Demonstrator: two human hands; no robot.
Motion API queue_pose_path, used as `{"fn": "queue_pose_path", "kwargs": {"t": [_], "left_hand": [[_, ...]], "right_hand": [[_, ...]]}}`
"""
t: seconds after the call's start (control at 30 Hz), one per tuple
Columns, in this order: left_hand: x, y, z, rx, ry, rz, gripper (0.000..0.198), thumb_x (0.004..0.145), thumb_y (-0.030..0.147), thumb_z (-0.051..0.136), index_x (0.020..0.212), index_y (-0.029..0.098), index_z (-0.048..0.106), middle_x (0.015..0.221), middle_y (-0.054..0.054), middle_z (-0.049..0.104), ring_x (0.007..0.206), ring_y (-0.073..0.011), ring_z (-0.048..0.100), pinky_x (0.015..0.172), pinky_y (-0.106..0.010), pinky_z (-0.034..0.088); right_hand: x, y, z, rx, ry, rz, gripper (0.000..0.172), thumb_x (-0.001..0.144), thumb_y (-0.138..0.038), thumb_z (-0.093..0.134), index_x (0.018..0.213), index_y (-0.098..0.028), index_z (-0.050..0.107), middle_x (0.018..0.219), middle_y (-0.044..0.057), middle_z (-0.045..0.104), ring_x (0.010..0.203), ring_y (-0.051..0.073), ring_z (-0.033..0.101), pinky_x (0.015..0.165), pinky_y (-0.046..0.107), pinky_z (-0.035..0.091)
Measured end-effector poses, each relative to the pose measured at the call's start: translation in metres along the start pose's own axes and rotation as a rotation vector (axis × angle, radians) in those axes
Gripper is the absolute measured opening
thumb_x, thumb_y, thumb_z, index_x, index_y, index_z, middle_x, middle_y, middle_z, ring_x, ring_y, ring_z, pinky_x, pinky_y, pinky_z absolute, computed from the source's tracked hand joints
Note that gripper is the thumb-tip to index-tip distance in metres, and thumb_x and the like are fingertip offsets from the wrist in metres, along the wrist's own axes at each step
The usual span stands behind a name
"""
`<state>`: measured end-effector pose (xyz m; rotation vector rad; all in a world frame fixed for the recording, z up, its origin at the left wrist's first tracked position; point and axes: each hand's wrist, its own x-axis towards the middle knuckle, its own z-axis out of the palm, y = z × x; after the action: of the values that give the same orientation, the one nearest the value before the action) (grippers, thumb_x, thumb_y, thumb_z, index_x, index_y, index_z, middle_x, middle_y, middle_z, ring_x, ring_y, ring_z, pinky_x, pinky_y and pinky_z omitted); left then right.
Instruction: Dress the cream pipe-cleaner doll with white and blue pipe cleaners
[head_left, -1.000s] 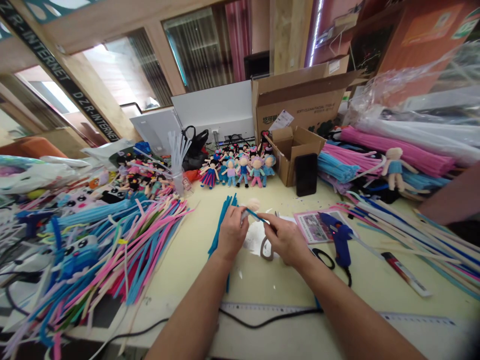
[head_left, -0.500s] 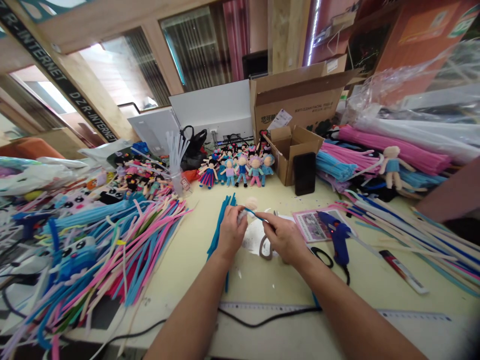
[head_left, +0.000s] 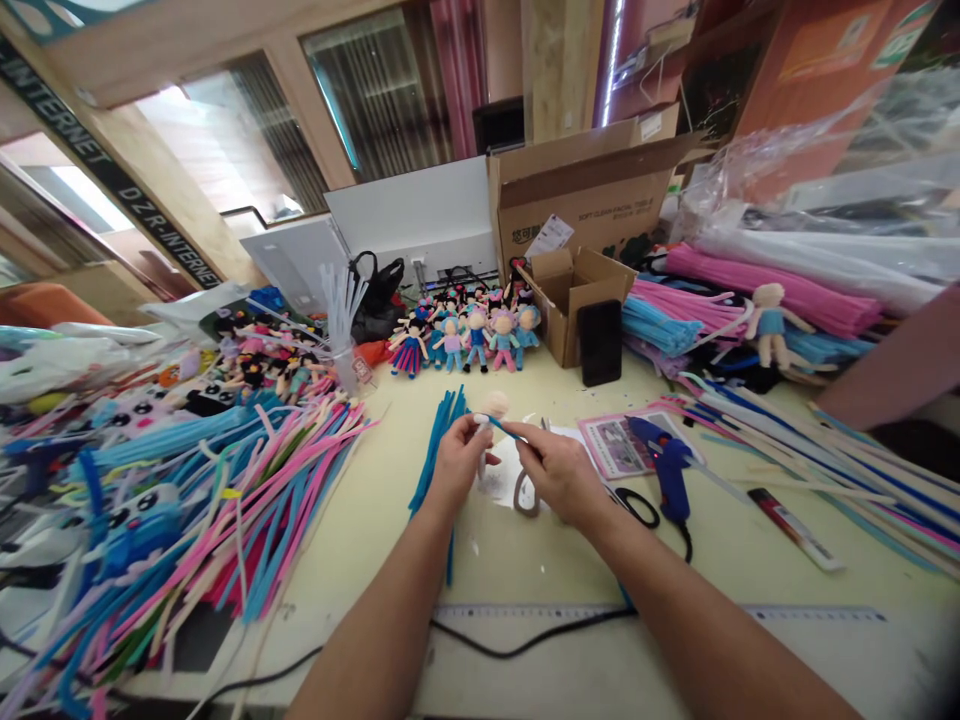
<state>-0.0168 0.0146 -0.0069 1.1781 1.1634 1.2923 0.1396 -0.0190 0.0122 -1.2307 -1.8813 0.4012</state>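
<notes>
My left hand (head_left: 457,460) is closed around a small whitish piece, mostly hidden by the fingers. A blue pipe cleaner (head_left: 504,426) runs from that piece to my right hand (head_left: 559,470), whose thumb and forefinger pinch it. Just beyond the fingertips shows a round beige ball (head_left: 496,403); whether it is joined to the held piece I cannot tell. Beside my left hand lies a bundle of teal-blue pipe cleaners (head_left: 433,455). Scissors with grey handles (head_left: 527,495) rest on the table under my right hand.
A blue glue gun (head_left: 670,465) and a glue tube (head_left: 795,528) lie at right, near black tape (head_left: 637,507). Finished dolls (head_left: 476,335) stand at the back by a small carton (head_left: 577,290). Pipe cleaners heap (head_left: 262,500) at left. A ruler (head_left: 540,610) and cable cross the front.
Both hands stay close together at the same spot, still holding the blue pipe cleaner. The left fingers have shifted slightly on the whitish piece. The view has turned a little to the right.
</notes>
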Motion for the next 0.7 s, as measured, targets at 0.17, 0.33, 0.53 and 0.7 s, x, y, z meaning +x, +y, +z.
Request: {"fn": "queue_pose_path", "kwargs": {"t": [0.17,0.33,0.53,0.7], "left_hand": [[0.000,0.000,0.002,-0.111,-0.028,-0.091,0.029,0.065,0.034,0.070,0.083,0.015,0.058,0.067,0.003,0.052,0.054,-0.0086,0.050,0.050,-0.026,0.053],[-0.004,0.007,0.006,-0.192,-0.028,-0.183,0.030,0.061,0.030,0.073,0.080,0.015,0.057,0.063,0.003,0.053,0.054,-0.0088,0.049,0.051,-0.025,0.052],[-0.006,0.011,0.008,-0.283,-0.044,-0.259,0.028,0.060,0.028,0.074,0.079,0.016,0.058,0.062,0.003,0.054,0.056,-0.0091,0.050,0.051,-0.022,0.050],[-0.005,0.007,0.007,-0.347,-0.073,-0.291,0.024,0.063,0.027,0.073,0.081,0.016,0.059,0.063,0.003,0.056,0.059,-0.0083,0.051,0.056,-0.022,0.051]], "right_hand": [[0.000,0.000,0.000,0.032,0.015,-0.015,0.033,0.088,-0.018,0.045,0.115,-0.022,0.063,0.104,0.004,0.071,0.089,0.019,0.068,0.082,0.030,0.051],[-0.001,0.001,0.002,0.042,0.026,-0.034,0.032,0.088,-0.018,0.045,0.114,-0.021,0.063,0.105,0.004,0.071,0.091,0.018,0.068,0.083,0.030,0.051],[-0.001,0.003,0.003,0.036,0.010,-0.035,0.032,0.089,-0.019,0.045,0.115,-0.022,0.062,0.108,0.004,0.070,0.094,0.019,0.067,0.082,0.030,0.051],[-0.002,0.002,0.004,0.030,0.004,-0.023,0.031,0.089,-0.019,0.045,0.114,-0.022,0.063,0.106,0.004,0.071,0.092,0.019,0.067,0.080,0.030,0.051]]}}
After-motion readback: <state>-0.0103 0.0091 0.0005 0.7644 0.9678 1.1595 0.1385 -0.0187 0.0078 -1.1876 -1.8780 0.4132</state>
